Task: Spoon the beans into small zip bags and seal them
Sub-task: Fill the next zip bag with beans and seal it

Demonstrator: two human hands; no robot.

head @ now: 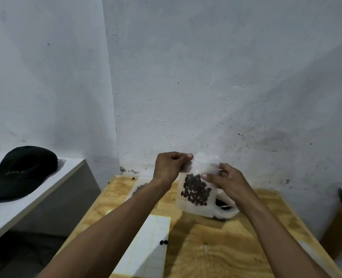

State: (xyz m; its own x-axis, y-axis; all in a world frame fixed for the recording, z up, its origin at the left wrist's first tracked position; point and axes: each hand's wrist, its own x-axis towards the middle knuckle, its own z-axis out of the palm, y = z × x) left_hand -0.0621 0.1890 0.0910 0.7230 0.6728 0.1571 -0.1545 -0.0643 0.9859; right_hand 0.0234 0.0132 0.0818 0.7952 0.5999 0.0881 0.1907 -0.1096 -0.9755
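The left hand [169, 167] pinches the top left corner of a small zip bag [196, 189], thumb and fingers [189, 156] curled on its edge. The right hand [226, 181] grips the bag's right side, thumb across the front. The bag hangs upright above the wooden surface [216, 247], with dark beans [196, 189] gathered in its middle. At 7 o'clock from it lies a white sheet [146, 247] carrying 2 loose beans [164, 242]. At 9 o'clock, a black cap [24, 173] rests on a white shelf [16, 213].
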